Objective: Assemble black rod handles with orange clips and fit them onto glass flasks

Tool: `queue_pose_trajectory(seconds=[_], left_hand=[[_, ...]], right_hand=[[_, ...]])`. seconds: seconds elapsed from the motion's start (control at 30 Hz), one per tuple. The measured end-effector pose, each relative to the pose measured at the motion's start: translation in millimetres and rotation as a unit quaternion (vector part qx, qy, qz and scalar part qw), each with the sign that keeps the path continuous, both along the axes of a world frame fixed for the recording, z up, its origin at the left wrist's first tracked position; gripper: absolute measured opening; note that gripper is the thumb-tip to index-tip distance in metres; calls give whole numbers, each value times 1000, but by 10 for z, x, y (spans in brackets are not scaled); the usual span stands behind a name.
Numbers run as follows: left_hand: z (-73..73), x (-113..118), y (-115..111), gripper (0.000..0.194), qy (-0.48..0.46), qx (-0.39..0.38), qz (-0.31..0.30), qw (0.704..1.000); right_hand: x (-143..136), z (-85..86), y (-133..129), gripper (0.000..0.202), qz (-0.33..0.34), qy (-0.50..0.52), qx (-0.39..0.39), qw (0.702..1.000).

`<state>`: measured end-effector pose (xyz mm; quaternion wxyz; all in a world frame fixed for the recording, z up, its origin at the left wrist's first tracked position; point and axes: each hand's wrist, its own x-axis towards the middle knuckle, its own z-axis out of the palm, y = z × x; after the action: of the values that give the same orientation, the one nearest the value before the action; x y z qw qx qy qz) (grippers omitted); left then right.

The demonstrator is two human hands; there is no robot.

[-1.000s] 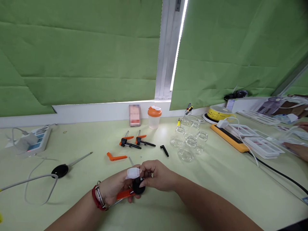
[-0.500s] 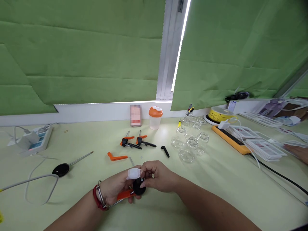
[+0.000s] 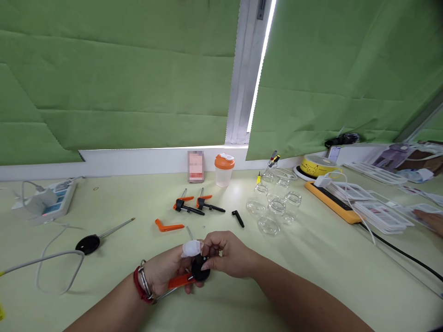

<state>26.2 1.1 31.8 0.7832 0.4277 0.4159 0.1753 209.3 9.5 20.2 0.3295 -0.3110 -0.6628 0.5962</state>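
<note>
My left hand [image 3: 169,272], with white tape on a finger, is closed around an orange handle [image 3: 180,281] and a black round part [image 3: 200,269] with a metal rod. My right hand [image 3: 224,253] pinches at the top of that black part; its fingertips meet the left ones there. Beyond my hands lie an orange lever [image 3: 169,227], a black lever [image 3: 238,218] and two orange-and-black assemblies [image 3: 188,206] [image 3: 209,204]. A tiny metal piece [image 3: 204,227] rests on the table near my right hand.
Glass jars [image 3: 270,225] stand to the right, screwdrivers in one. An orange-lidded cup [image 3: 224,170] and a phone [image 3: 195,167] are by the wall. A black disc with a rod [image 3: 88,244] and cables lie left. Another person's hand [image 3: 429,219] is far right.
The taped finger of my left hand has shifted slightly left, showing more of the black part. The other person's hand at the far right has moved a little.
</note>
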Motion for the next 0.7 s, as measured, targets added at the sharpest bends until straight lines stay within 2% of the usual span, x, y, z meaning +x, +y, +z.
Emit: queue_pose_trajectory(seconds=[0.3, 0.53, 0.6, 0.7], left_hand=[[-1, -1, 5, 49, -20, 8, -7, 1000], [-17, -16, -18, 59, -36, -2, -9, 999], [6, -13, -24, 59, -57, -8, -2, 998], [75, 8, -40, 52, -136, 8, 20, 991]], right_hand=[[2, -15, -7, 22, -10, -9, -7, 1000], [-3, -58, 0, 23, -18, -10, -8, 1000], [-6, -33, -8, 24, -41, -4, 0, 999], [-5, 50, -52, 27, -73, 37, -2, 997]])
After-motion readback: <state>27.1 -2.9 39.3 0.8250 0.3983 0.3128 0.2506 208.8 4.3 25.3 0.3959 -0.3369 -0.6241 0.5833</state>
